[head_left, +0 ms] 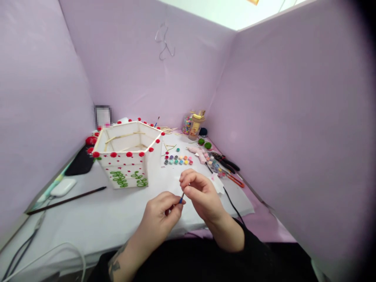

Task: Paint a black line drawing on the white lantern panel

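Observation:
My left hand [161,213] is closed round the blue handle of a small paintbrush [181,199], whose thin upper end points up and to the right. At that end, my right hand [201,196] has its thumb and fingers curled together; its fingers partly hide the tip. Left of my hands stands a white five-sided box [129,170], open at the top. Red beads line its rim, and its front panels carry green leaf sprigs and small red marks. Beyond my hands, paint pots [178,160] of several colours sit in rows on the white table covering.
At the right lie a pink glue gun [199,154], black-handled pliers [227,161] and an orange cutter [235,181]. Jars [194,127] and green yarn balls [207,145] stand behind. A dark stick [70,199] and white case [63,187] lie left. Lilac walls enclose the table.

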A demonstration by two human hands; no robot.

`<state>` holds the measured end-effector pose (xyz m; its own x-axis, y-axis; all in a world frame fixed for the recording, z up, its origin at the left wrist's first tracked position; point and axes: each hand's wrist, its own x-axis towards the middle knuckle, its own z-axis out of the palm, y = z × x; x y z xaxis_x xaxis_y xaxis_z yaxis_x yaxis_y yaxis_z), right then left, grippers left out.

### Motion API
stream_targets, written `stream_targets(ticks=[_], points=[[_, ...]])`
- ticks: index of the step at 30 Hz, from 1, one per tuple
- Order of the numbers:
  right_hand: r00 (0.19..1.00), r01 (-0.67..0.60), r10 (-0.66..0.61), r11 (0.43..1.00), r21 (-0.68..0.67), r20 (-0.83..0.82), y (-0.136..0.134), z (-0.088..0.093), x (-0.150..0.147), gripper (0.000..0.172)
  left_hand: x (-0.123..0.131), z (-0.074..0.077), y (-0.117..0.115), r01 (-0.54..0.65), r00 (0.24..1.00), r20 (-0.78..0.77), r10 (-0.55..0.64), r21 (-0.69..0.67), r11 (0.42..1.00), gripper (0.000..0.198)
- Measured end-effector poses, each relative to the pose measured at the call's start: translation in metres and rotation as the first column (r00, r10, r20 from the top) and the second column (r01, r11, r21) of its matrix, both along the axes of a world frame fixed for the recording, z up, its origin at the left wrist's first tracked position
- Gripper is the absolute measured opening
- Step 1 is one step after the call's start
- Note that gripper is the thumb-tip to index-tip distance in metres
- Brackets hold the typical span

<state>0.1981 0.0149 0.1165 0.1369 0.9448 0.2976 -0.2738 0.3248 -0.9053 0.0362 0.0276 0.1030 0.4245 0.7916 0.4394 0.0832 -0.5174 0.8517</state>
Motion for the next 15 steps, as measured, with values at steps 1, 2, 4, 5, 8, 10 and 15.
stream_targets(ticks=[1,2,4,5,8,10,15], points=[[1.0,0.001,-0.001,1.0,-0.001,-0.002,-0.0006,0.0002,0.0008,0.01,0.0006,-0.0001,0.0003,0.0,1.0,-0.005,0.0,0.009,1.0,0.018],[1.0,0.001,-0.001,1.0,-0.003,-0.003,-0.0011,0.0003,0.0016,0.01,0.0012,-0.0003,0.0005,-0.001,1.0,-0.012,0.001,0.017,1.0,0.018],[1.0,0.0,0.0,1.0,-0.007,-0.004,-0.0021,0.0008,0.0031,0.01,0.0029,-0.0012,0.0007,-0.012,1.0,-0.026,0.013,0.038,0.999,0.018],[1.0,0.0,0.0,1.0,-0.01,-0.005,-0.0024,0.0011,0.0038,0.01,0.0038,-0.0019,0.0006,-0.021,0.999,-0.031,0.022,0.05,0.999,0.018],[1.0,0.01,-0.01,1.0,-0.015,-0.024,-0.0017,0.0021,0.0065,0.01,0.0062,-0.0035,0.0001,-0.055,0.997,-0.041,0.059,0.088,0.995,0.018],[0.997,0.019,-0.02,1.0,-0.019,-0.075,0.0,0.0021,0.0084,0.009,0.0069,-0.004,-0.0002,-0.074,0.996,-0.042,0.079,0.1,0.992,0.017],[0.983,-0.002,-0.011,0.997,-0.072,-0.185,0.0031,-0.0034,0.0102,0.016,0.0061,-0.0023,-0.0001,-0.081,0.996,-0.041,0.084,0.076,0.994,0.017]])
